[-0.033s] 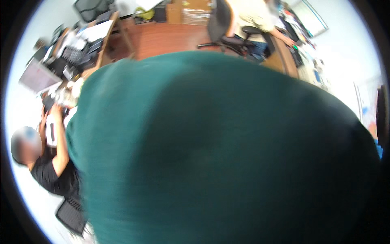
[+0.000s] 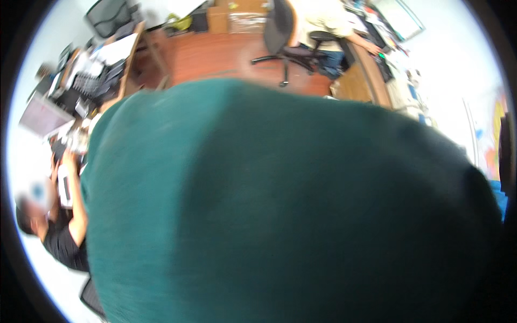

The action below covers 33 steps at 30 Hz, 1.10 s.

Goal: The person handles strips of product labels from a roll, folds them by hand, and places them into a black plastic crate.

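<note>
A large sheet of dark green cloth [image 2: 145, 204] fills most of the head view, very close and blurred. It looks like part of a garment, but whose it is I cannot tell. Its right half lies in deep shadow. Neither my left hand nor my right hand shows, and what they hold or touch is hidden.
At left, a person in a black top [image 2: 64, 245] reaches over a desk beside a monitor [image 2: 46, 114]. Far right, a person in a light top [image 2: 323, 19] sits on an office chair [image 2: 279, 27] at a wooden desk [image 2: 371, 75]. Cardboard boxes [image 2: 247, 22] stand beyond the reddish floor [image 2: 204, 56].
Most of the room has shifted left in the view. The cloth's upper edge sits lower in the middle, so more floor and chair base show. My hands stay out of sight.
</note>
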Each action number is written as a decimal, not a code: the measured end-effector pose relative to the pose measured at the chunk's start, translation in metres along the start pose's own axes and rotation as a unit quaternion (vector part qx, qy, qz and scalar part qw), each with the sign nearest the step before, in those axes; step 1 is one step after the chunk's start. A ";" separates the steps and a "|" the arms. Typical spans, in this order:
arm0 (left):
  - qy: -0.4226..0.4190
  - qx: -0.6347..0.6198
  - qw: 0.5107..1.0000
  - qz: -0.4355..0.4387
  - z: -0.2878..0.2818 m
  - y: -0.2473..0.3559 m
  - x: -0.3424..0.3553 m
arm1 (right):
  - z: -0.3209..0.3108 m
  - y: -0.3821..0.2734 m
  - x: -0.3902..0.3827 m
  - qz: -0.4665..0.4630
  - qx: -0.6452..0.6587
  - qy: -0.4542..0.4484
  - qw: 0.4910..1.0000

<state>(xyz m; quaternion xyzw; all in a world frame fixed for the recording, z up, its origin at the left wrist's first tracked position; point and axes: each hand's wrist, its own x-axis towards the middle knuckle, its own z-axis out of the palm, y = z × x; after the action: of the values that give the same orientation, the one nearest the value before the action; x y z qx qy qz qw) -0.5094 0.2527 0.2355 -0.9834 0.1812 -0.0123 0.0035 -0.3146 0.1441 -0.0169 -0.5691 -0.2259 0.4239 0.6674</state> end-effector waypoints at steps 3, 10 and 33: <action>0.001 -0.006 0.999 0.033 0.000 -0.009 -0.013 | 0.017 0.003 0.000 -0.003 0.017 0.028 0.999; -0.005 -0.003 0.993 0.122 -0.013 -0.026 -0.015 | 0.026 -0.006 -0.016 0.042 0.026 0.099 0.994; -0.023 -0.507 0.861 -0.029 0.134 -0.123 0.031 | 0.016 -0.003 -0.057 0.005 0.091 0.204 0.975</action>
<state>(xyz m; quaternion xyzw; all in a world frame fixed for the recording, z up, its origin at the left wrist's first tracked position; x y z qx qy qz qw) -0.4331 0.3568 0.1040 -0.8543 0.1335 0.1035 -0.4916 -0.3571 0.1059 0.0002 -0.5815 -0.0424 0.3210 0.7463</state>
